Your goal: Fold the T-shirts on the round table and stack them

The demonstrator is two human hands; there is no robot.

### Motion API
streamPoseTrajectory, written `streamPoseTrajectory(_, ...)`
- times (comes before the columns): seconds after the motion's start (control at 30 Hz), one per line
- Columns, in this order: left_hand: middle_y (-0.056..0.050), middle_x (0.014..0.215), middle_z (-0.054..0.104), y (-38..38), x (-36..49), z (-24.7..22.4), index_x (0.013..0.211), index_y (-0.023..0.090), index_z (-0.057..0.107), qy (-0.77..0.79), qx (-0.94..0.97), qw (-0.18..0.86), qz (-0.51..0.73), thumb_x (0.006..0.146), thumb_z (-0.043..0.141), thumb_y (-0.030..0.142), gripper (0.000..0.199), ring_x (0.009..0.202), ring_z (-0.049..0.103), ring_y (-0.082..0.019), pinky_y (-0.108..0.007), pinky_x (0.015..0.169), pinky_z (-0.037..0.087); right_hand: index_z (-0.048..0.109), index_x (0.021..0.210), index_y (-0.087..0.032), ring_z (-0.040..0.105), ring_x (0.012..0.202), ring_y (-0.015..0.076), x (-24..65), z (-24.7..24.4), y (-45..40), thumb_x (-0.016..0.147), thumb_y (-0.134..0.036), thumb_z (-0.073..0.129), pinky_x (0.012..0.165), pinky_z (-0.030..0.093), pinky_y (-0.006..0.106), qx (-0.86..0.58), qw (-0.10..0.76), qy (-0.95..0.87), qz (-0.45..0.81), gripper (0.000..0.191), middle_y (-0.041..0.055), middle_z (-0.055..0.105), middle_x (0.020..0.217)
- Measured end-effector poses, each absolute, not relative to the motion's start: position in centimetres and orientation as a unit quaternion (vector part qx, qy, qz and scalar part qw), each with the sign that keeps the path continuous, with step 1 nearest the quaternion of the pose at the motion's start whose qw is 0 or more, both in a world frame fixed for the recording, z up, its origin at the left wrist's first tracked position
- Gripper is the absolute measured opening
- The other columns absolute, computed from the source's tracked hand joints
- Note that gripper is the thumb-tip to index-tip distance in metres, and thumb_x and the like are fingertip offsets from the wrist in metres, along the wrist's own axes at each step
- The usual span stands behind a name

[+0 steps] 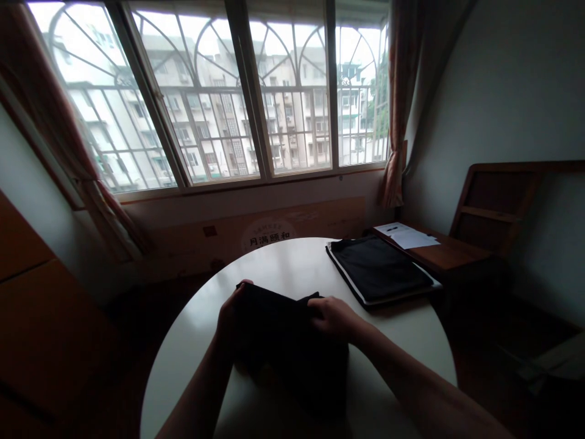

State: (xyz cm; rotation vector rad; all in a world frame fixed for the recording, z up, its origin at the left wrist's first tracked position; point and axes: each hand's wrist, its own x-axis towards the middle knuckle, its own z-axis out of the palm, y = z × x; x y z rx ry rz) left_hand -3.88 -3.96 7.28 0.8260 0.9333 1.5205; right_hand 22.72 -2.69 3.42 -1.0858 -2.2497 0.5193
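A piece of black cloth (pixel 292 341), perhaps a garment, hangs between my two hands over the round white table (pixel 183 353). My left hand (pixel 231 308) is closed on its upper left corner. On the upper right edge, my right hand (pixel 331 316) grips the cloth with bent fingers. The lower part of the cloth drops toward the near side of the table, and its dark folds are hard to make out. To the right lies a folded stack of black cloth (pixel 384 268) with a white layer showing at its edge.
Beyond the table on the right stands a wooden chair or bench (pixel 461 253) with white papers (pixel 406 236) and a pen on it. A barred window (pixel 292 103) with curtains (pixel 397 158) fills the back wall. Below it is a printed box or board (pixel 315 222). An orange-brown cabinet (pixel 41 329) stands left.
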Motion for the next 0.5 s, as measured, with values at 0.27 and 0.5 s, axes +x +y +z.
streamPoseTrajectory(0.27,-0.002,0.076,0.066,-5.5,-1.7,9.9,0.094,0.022,0.065,0.51,0.726,0.285,0.364,0.074,0.07,0.057,0.041,0.069,0.061,-0.02,-0.027,0.061,0.042,0.053,0.073,-0.02,0.047,0.058,0.0133,23.7,4.0,-1.4,0.092,-0.041,0.05,0.055,0.03,0.024,-0.469,0.529,-0.68,0.195,0.028,-0.0034,0.052,0.06)
streamPoseTrajectory(0.5,-0.008,0.092,0.075,-6.1,3.2,13.0,0.095,0.024,0.071,0.595,0.8,-0.046,0.062,0.075,0.058,0.017,0.025,0.087,0.07,-0.029,-0.032,0.069,0.044,0.052,0.071,-0.02,0.043,0.056,0.0113,22.8,3.8,-2.3,0.091,-0.047,0.057,0.054,0.033,0.023,-0.378,0.611,-0.65,0.248,0.034,-0.0052,0.047,0.06)
